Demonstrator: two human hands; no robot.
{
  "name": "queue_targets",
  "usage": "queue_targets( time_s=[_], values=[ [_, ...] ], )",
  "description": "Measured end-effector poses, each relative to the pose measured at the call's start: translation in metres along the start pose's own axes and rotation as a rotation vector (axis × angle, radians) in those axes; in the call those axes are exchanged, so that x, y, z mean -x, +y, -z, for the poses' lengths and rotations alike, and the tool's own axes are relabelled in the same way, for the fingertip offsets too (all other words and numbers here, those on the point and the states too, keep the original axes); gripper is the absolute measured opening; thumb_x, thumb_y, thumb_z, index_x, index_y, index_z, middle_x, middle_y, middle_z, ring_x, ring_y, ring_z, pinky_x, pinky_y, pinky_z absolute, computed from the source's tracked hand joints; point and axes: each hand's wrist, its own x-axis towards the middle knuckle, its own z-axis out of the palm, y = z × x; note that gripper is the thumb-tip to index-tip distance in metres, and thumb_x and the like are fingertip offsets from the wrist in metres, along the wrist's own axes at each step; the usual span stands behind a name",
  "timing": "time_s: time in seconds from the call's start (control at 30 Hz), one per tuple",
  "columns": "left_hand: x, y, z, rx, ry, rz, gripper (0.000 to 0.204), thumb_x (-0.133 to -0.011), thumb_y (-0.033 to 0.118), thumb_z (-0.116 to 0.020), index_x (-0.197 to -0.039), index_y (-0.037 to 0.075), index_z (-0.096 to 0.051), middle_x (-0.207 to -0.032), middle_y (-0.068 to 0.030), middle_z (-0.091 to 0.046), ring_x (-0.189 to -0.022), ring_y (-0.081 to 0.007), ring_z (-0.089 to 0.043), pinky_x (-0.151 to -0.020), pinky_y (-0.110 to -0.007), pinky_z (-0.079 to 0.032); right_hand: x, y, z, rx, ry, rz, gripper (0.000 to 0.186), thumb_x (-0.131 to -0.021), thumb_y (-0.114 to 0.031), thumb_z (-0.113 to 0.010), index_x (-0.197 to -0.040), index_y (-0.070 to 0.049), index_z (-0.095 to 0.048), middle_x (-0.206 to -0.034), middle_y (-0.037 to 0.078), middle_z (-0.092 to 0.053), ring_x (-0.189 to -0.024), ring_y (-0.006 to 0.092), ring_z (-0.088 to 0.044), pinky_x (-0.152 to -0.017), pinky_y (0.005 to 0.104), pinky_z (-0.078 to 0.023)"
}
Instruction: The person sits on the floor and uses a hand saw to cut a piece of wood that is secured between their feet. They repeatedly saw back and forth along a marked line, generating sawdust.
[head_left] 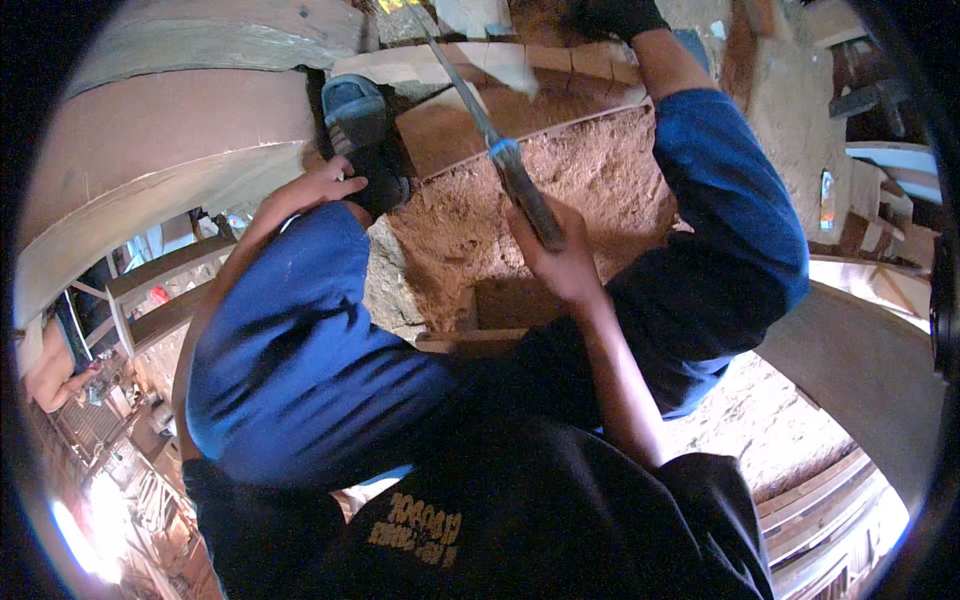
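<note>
Dusty ground borders timber crossed in view by the long tool, clamped in the right hand; the left hand, grip unclear, rests by the left foot, which should brace firmly.

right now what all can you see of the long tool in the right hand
The long-shafted hand tool has a dark, slender handle, a blue collar and a narrow, grey, metallic-looking shaft. The right hand grips the handle's near end. The tool slants toward the upper left, its shaft crossing the wooden block in view; whether they touch is unclear. The far tip can't be made out.
</note>
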Motion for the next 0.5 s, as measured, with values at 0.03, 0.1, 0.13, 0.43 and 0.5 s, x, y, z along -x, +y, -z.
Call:
queue_targets(
  time_s=[0.03,0.1,0.13,0.43,0.5],
  values=[
    [0.006,0.005,0.0,-0.062,0.029,-0.006,0.062,-0.086,0.054,-0.062,-0.114,0.0,-0.048,-0.097,-0.0173,-0.06,-0.089,-0.027,-0.058,-0.078,-0.038,-0.047,0.01,0.005,0.005,0.075,-0.039,0.043,0.015,-0.091,-0.017,-0.063,-0.088,-0.002,-0.061,-0.066,-0.004,-0.048,-0.062,0.0065,-0.044,-0.054,0.0273,-0.037],
    [0.02,0.019,0.003,-0.192,0.076,-0.017,0.064,-0.086,0.056,-0.062,-0.113,0.0,-0.049,-0.096,-0.0173,-0.06,-0.088,-0.0263,-0.058,-0.077,-0.038,-0.047,0.039,0.024,0.012,0.065,-0.019,0.107,0.015,-0.091,-0.017,-0.061,-0.086,-0.002,-0.06,-0.065,-0.004,-0.048,-0.062,0.0065,-0.044,-0.054,0.0272,-0.037],
    [0.008,0.018,-0.003,-0.181,0.065,-0.037,0.064,-0.086,0.056,-0.061,-0.112,0.0,-0.049,-0.097,-0.0178,-0.06,-0.09,-0.0274,-0.058,-0.078,-0.038,-0.047,0.05,0.025,0.016,0.077,0.01,0.117,0.015,-0.091,-0.017,-0.061,-0.086,-0.003,-0.059,-0.065,-0.004,-0.047,-0.062,0.0064,-0.044,-0.054,0.0271,-0.037],
    [-0.006,0.009,-0.002,-0.2,0.039,-0.015,0.066,-0.083,0.061,-0.061,-0.113,0.002,-0.057,-0.101,-0.0213,-0.064,-0.096,-0.0329,-0.062,-0.084,-0.04,-0.047,0.01,0.012,-0.004,0.018,0.002,-0.015,0.015,-0.09,-0.016,-0.064,-0.083,-0.004,-0.058,-0.064,-0.005,-0.048,-0.061,0.0071,-0.046,-0.054,0.0278,-0.039],
    [-0.002,0.018,0.005,-0.256,0.08,-0.002,0.066,-0.082,0.061,-0.061,-0.111,0.002,-0.058,-0.099,-0.0213,-0.064,-0.096,-0.033,-0.062,-0.082,-0.04,-0.048,0.038,0.037,0.002,0.105,0.058,0.115,0.018,-0.09,-0.018,-0.065,-0.083,-0.004,-0.058,-0.064,-0.005,-0.048,-0.061,0.0066,-0.046,-0.054,0.028,-0.039]
  ],
)
